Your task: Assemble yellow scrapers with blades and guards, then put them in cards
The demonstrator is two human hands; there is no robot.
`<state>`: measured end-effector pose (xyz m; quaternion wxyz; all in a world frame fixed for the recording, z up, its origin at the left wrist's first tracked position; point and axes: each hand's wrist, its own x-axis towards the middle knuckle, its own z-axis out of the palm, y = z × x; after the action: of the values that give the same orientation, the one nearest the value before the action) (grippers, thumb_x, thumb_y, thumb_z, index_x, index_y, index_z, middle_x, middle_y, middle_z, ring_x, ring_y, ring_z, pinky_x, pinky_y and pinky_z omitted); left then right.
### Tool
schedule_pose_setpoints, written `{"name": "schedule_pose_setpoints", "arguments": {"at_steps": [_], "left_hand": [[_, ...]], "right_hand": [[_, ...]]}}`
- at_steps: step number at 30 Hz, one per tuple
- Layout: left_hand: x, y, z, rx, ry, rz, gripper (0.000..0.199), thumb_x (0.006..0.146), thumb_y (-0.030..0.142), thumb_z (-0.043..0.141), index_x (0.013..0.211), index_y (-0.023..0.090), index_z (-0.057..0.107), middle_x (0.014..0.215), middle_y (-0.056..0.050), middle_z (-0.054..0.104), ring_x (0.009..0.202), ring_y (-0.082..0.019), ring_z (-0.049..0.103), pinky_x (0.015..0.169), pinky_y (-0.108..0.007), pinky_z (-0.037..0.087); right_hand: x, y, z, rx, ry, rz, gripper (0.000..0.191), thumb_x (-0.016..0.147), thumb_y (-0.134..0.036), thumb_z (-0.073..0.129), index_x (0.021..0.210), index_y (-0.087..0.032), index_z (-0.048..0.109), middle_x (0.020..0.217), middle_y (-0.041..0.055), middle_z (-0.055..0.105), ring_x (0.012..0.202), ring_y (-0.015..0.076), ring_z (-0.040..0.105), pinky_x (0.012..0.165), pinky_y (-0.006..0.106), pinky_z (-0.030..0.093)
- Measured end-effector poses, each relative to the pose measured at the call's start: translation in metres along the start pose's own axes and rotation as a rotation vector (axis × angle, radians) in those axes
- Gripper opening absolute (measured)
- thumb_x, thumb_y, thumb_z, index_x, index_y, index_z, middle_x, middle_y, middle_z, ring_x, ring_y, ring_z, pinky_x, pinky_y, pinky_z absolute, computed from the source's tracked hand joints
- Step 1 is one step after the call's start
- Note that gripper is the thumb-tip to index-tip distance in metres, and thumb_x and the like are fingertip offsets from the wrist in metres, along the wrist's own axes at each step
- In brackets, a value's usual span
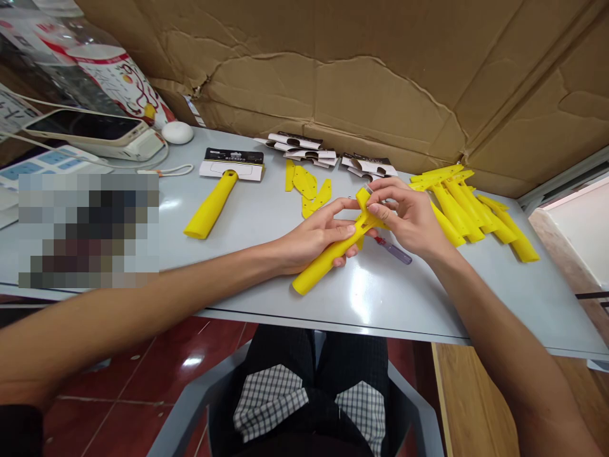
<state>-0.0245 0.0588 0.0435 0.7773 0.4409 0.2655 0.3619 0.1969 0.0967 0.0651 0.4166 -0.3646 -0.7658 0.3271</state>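
My left hand [314, 240] is closed around a yellow plastic scraper [321, 268], near where its handle meets the head. The handle's wide end points down and toward me. My right hand [404, 212] pinches the scraper's head, where a thin grey edge shows by the fingertips; the fingers hide much of the head. Just below the right hand, a screwdriver [396, 252] with a clear purple handle lies on the table. Beyond my left hand lie loose yellow plates [304, 183] with small holes.
Several yellow scrapers [459, 206] are piled at right. Another yellow handle [209, 206] lies at left against a black-and-white card [231, 165]. Folded cards [304, 150] lie along the cardboard wall [342, 82]. A phone [90, 124], cables and a power strip [52, 162] crowd the left.
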Motion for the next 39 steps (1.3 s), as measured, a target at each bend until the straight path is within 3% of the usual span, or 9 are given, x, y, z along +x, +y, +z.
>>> {"name": "schedule_pose_setpoints", "arguments": {"at_steps": [3, 8, 11, 18, 34, 39], "left_hand": [[0.001, 0.000, -0.001, -0.014, 0.003, -0.010, 0.038, 0.101, 0.023, 0.070, 0.131, 0.026, 0.047, 0.099, -0.007, 0.075, 0.063, -0.012, 0.065, 0.050, -0.021, 0.048], [0.002, 0.001, -0.002, -0.001, 0.019, -0.030, 0.035, 0.102, 0.023, 0.067, 0.130, 0.027, 0.046, 0.084, -0.001, 0.071, 0.057, -0.012, 0.062, 0.048, -0.021, 0.047], [0.001, 0.002, 0.000, 0.000, 0.034, -0.041, 0.034, 0.102, 0.021, 0.065, 0.130, 0.027, 0.046, 0.083, -0.001, 0.070, 0.056, -0.011, 0.060, 0.048, -0.021, 0.046], [0.000, 0.000, 0.001, -0.012, 0.062, -0.051, 0.034, 0.100, 0.021, 0.068, 0.128, 0.026, 0.048, 0.096, -0.005, 0.074, 0.058, -0.010, 0.061, 0.049, -0.022, 0.044], [-0.001, -0.002, 0.002, -0.035, 0.086, -0.076, 0.034, 0.101, 0.021, 0.066, 0.131, 0.026, 0.051, 0.107, -0.009, 0.074, 0.061, -0.009, 0.062, 0.050, -0.021, 0.044], [0.000, -0.001, 0.002, -0.052, 0.080, -0.080, 0.033, 0.101, 0.019, 0.066, 0.130, 0.027, 0.051, 0.106, -0.008, 0.074, 0.062, -0.010, 0.062, 0.049, -0.021, 0.044]], "right_hand": [[0.000, -0.001, 0.002, -0.041, 0.030, 0.014, 0.027, 0.095, -0.052, 0.078, 0.092, -0.026, 0.078, 0.125, 0.0101, 0.075, 0.124, 0.0292, 0.068, 0.090, 0.043, 0.061], [-0.001, -0.001, 0.012, -0.109, 0.130, 0.041, 0.011, 0.093, -0.035, 0.073, 0.092, -0.024, 0.075, 0.101, 0.0051, 0.078, 0.095, 0.0223, 0.073, 0.089, 0.042, 0.061], [-0.002, -0.003, 0.017, -0.094, 0.167, 0.067, 0.007, 0.090, -0.030, 0.073, 0.091, -0.024, 0.073, 0.095, 0.0029, 0.078, 0.085, 0.0197, 0.072, 0.085, 0.040, 0.061], [-0.003, -0.008, 0.018, -0.110, 0.177, 0.129, 0.009, 0.087, -0.031, 0.076, 0.090, -0.024, 0.071, 0.096, 0.0021, 0.076, 0.084, 0.0196, 0.074, 0.081, 0.039, 0.064], [-0.004, -0.005, 0.018, -0.050, 0.172, 0.202, 0.023, 0.083, -0.040, 0.085, 0.091, -0.024, 0.070, 0.096, 0.0035, 0.076, 0.080, 0.0204, 0.072, 0.069, 0.037, 0.059], [-0.003, -0.005, 0.020, -0.069, 0.180, 0.186, 0.020, 0.086, -0.039, 0.081, 0.087, -0.023, 0.070, 0.093, 0.0024, 0.077, 0.074, 0.0182, 0.071, 0.073, 0.037, 0.057]]}}
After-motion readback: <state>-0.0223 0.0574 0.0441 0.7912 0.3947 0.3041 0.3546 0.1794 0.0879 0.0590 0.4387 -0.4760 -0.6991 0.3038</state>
